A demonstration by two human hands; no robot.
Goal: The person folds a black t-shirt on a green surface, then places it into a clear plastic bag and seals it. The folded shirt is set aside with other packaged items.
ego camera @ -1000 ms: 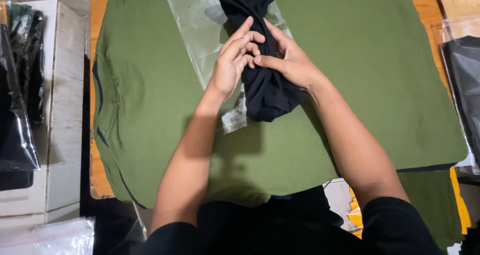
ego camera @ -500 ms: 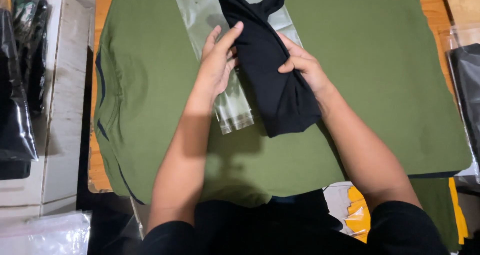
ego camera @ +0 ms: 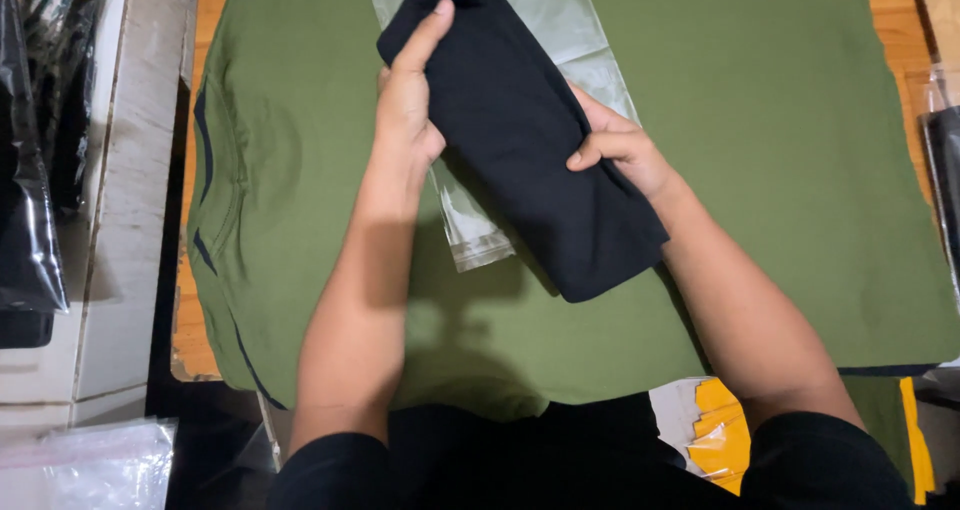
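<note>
A folded black garment [ego camera: 520, 140] lies slanted over a clear plastic bag [ego camera: 470, 220] on a stack of olive green shirts [ego camera: 760, 150]. My left hand [ego camera: 408, 100] presses along the garment's left edge, its index finger stretched up toward the top corner. My right hand [ego camera: 625, 148] grips the garment's right edge, thumb curled on top. The bag sticks out below and above the black cloth.
A white cabinet [ego camera: 110, 270] with black bagged items [ego camera: 30, 170] stands at the left. More bagged dark clothing [ego camera: 945, 170] sits at the right edge. Yellow packets [ego camera: 720, 430] lie below the table's front right. A clear bag pile [ego camera: 90, 465] is at the bottom left.
The bunched black garment has been spread flat and wider between both hands. My left hand moved to its left edge, my right hand to its right edge.
</note>
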